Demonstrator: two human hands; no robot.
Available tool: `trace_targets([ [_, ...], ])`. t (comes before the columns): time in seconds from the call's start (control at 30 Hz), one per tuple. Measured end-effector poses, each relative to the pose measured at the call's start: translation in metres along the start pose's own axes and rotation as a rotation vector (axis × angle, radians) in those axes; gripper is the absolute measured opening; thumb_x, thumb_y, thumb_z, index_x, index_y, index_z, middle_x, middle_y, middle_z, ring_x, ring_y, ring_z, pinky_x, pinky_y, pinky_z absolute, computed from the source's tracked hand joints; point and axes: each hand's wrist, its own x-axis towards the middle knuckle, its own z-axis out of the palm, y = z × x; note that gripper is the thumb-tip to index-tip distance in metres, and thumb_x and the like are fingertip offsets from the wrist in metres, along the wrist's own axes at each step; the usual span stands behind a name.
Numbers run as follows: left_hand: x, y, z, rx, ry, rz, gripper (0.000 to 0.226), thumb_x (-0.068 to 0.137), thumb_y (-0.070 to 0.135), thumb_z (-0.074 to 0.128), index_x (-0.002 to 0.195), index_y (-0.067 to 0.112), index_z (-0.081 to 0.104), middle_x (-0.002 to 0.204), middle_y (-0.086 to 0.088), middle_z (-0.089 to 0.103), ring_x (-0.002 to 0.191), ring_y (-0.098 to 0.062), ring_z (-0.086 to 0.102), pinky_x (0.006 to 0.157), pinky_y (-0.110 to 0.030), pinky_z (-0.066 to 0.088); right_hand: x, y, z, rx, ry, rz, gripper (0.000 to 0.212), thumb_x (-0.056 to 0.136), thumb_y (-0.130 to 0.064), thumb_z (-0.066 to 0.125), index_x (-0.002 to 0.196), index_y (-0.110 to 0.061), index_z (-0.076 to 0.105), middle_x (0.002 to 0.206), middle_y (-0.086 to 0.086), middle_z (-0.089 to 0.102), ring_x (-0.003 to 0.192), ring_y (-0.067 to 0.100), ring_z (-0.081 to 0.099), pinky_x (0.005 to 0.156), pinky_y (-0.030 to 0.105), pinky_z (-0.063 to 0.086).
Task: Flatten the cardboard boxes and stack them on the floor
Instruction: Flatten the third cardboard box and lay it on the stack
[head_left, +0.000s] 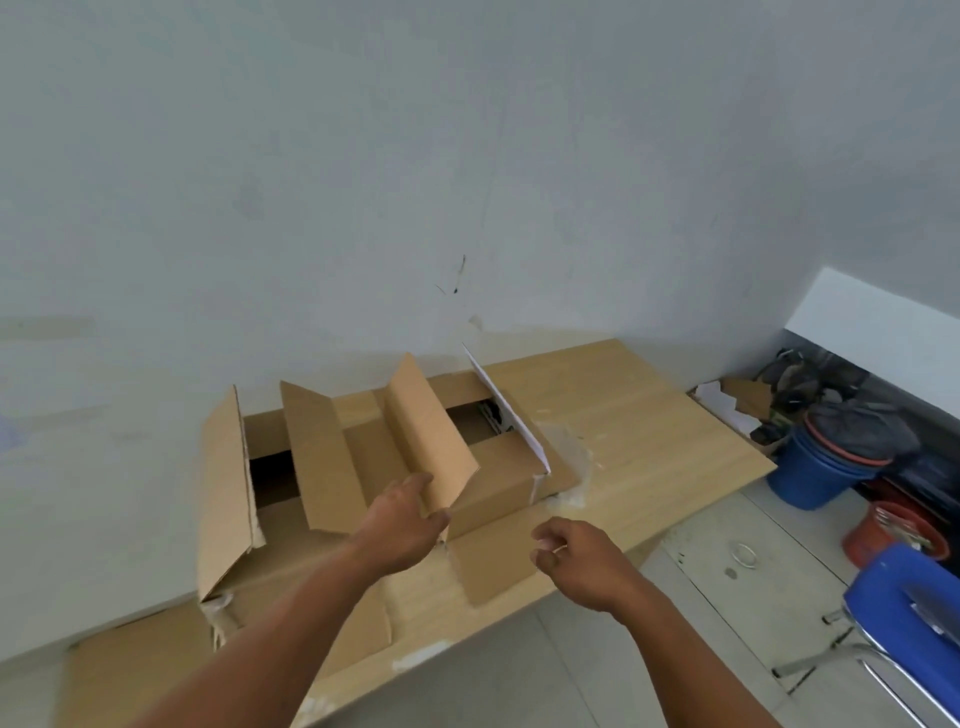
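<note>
A large cardboard box (498, 493) is seen resting on a light wooden table (649, 415) that is set against a pale wall (363, 156). The box is open at the top, and its flaps are raised at various angles: a tall flap (226, 488) stands at the left end, two brown flaps are tilted upward near the middle, and a flap with a white face (506, 410) is angled up toward the right end. The lower corner of one of the middle flaps (431, 431) is grasped by the left hand (400, 525), with the thumb laid against its near edge. The right hand (582, 561) is held apart from the box, above the near edge of the table, its fingers loosely curled around nothing. A further piece of cardboard (493, 566) appears to lie flat on the table below the hands, though whether it is joined to the box cannot be told. On the tiled floor (701, 597) to the right, a blue bucket (821, 467), an orange bucket (893, 530) and a blue chair (909, 608) are seen.
</note>
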Motion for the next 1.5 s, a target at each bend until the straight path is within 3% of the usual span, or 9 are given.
trace_targets([
  [0.2, 0.08, 0.02, 0.021, -0.073, 0.064, -0.125, 0.068, 0.095, 0.049, 0.053, 0.153, 0.022, 0.028, 0.154, -0.008, 0.036, 0.137, -0.027, 0.041, 0.107, -0.039, 0.037, 0.082, -0.002, -0.018, -0.047, -0.044, -0.107, 0.039, 0.095, -0.029, 0.057, 0.133, -0.022, 0.054, 0.127, -0.001, 0.061, 0.114, 0.012, 0.059, 0.088, 0.023, 0.046],
  [0.5, 0.178, 0.044, 0.047, -0.105, 0.099, -0.244, 0.087, 0.091, 0.055, 0.055, 0.156, 0.026, 0.006, 0.159, -0.016, 0.019, 0.135, -0.037, 0.042, 0.107, -0.047, 0.042, 0.195, -0.004, -0.033, -0.229, -0.135, -0.209, 0.052, 0.1, -0.023, 0.047, 0.15, -0.019, 0.032, 0.155, 0.005, 0.034, 0.137, 0.024, 0.041, 0.106, 0.035, 0.041],
  [0.7, 0.193, 0.037, 0.051, -0.076, 0.134, -0.206, 0.077, 0.091, 0.014, 0.051, 0.156, 0.033, 0.013, 0.146, -0.012, 0.038, 0.114, -0.025, 0.054, 0.089, -0.031, 0.048, 0.249, -0.017, -0.015, -0.284, -0.22, -0.217, 0.06, 0.093, -0.01, 0.048, 0.15, -0.011, 0.028, 0.156, 0.011, 0.029, 0.139, 0.028, 0.036, 0.107, 0.036, 0.038],
  [0.8, 0.19, 0.028, 0.055, -0.034, 0.116, -0.211, 0.062, 0.094, 0.014, 0.046, 0.152, 0.029, 0.031, 0.155, -0.011, 0.029, 0.128, -0.025, 0.048, 0.102, -0.03, 0.043, 0.273, -0.022, -0.006, -0.37, -0.278, -0.231, 0.062, 0.093, -0.013, 0.05, 0.15, -0.015, 0.027, 0.156, 0.01, 0.028, 0.142, 0.029, 0.029, 0.113, 0.039, 0.034],
  [0.93, 0.187, 0.023, 0.06, -0.035, 0.147, -0.271, 0.06, 0.096, 0.01, 0.038, 0.154, 0.02, 0.027, 0.164, -0.012, 0.015, 0.148, -0.029, 0.024, 0.118, -0.036, 0.029, 0.299, -0.025, -0.009, -0.633, -0.379, -0.275, 0.071, 0.091, -0.018, 0.052, 0.154, -0.017, 0.02, 0.157, 0.012, 0.028, 0.145, 0.034, 0.023, 0.119, 0.043, 0.017],
  [1.1, 0.181, 0.027, 0.067, -0.102, 0.275, -0.351, 0.059, 0.097, 0.007, 0.035, 0.154, 0.018, 0.024, 0.162, -0.008, 0.022, 0.148, -0.024, 0.026, 0.118, -0.033, 0.026, 0.313, -0.031, -0.038, -0.693, -0.449, -0.369, 0.053, 0.089, -0.014, 0.052, 0.142, -0.016, 0.046, 0.146, 0.012, 0.044, 0.131, 0.037, 0.044, 0.108, 0.042, 0.037],
  [1.23, 0.186, 0.038, 0.07, -0.261, 0.442, -0.493, 0.052, 0.105, 0.034, 0.036, 0.154, 0.019, 0.026, 0.157, -0.008, 0.033, 0.142, -0.027, 0.035, 0.113, -0.037, 0.032, 0.318, -0.041, -0.071, -0.525, -0.588, -0.417, 0.033, 0.094, -0.017, 0.051, 0.125, -0.02, 0.061, 0.114, 0.003, 0.063, 0.092, 0.023, 0.066, 0.068, 0.034, 0.057],
  [1.37, 0.193, 0.04, 0.077, -0.218, 0.443, -0.588, 0.072, 0.095, 0.046, 0.054, 0.156, 0.029, 0.02, 0.154, -0.006, 0.038, 0.133, -0.027, 0.047, 0.104, -0.038, 0.044, 0.318, -0.04, -0.091, -0.516, -0.777, -0.455, 0.027, 0.098, -0.019, 0.048, 0.118, -0.019, 0.066, 0.109, 0.004, 0.07, 0.094, 0.022, 0.07, 0.08, 0.037, 0.061],
  [1.5, 0.199, 0.044, 0.093, -0.001, 0.399, -0.619, 0.096, 0.083, 0.044, 0.07, 0.156, 0.032, 0.01, 0.141, -0.003, 0.046, 0.117, -0.024, 0.057, 0.087, -0.034, 0.055, 0.33, -0.04, -0.09, -0.479, -0.914, -0.396, 0.04, 0.098, -0.011, 0.047, 0.138, -0.015, 0.051, 0.12, 0.01, 0.064, 0.093, 0.02, 0.069, 0.071, 0.03, 0.059],
])
